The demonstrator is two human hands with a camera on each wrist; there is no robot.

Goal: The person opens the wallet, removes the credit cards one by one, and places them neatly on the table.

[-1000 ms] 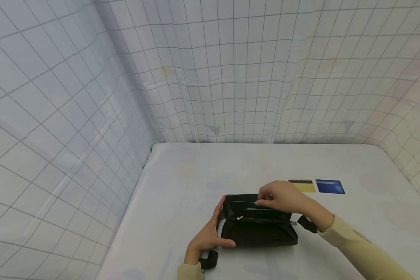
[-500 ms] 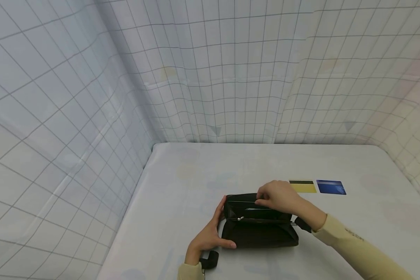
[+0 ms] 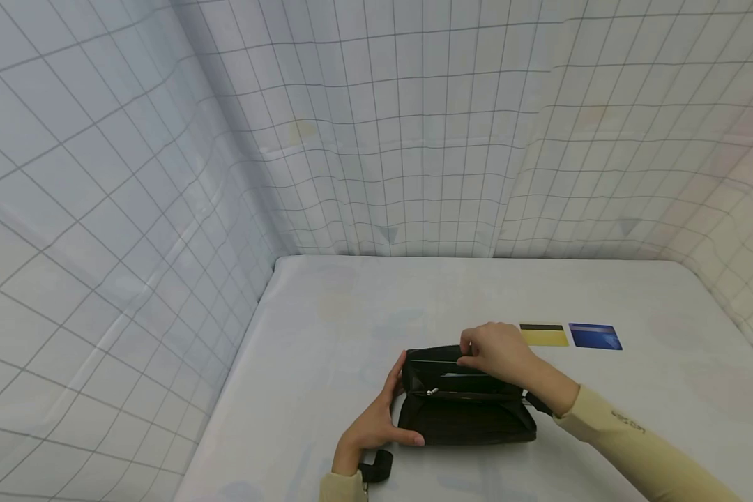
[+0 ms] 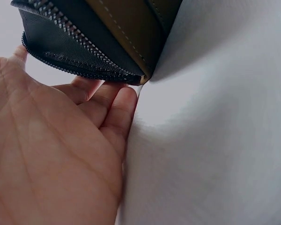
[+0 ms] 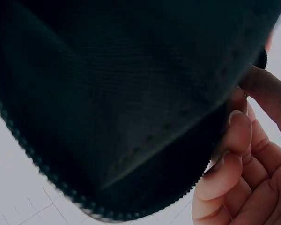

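Note:
A black zip-around wallet (image 3: pixel 470 422) lies unzipped and spread on the white table, its inner pockets facing up. My left hand (image 3: pixel 371 422) holds its left end, thumb on the near edge and fingers along the side; the left wrist view shows the fingertips against the zipper edge (image 4: pixel 84 42). Over the far right part bends my right hand (image 3: pixel 498 352), thumb and fingers pinching the wallet's far inner panel. In the right wrist view the dark wallet (image 5: pixel 117 93) fills most of the picture, beside curled fingers (image 5: pixel 220 176). Whether a card is between those fingertips is hidden.
Beyond the right hand lie two cards flat on the table (image 3: pixel 326 335): a yellow one with a black stripe (image 3: pixel 546 336) and a blue one (image 3: pixel 596 337). White grid-patterned curtains (image 3: pixel 376 139) stand around the table's back and sides.
The right forearm has shifted slightly left and the wrist has turned a little, the fingers staying at the same inner panel. The left hand keeps its hold.

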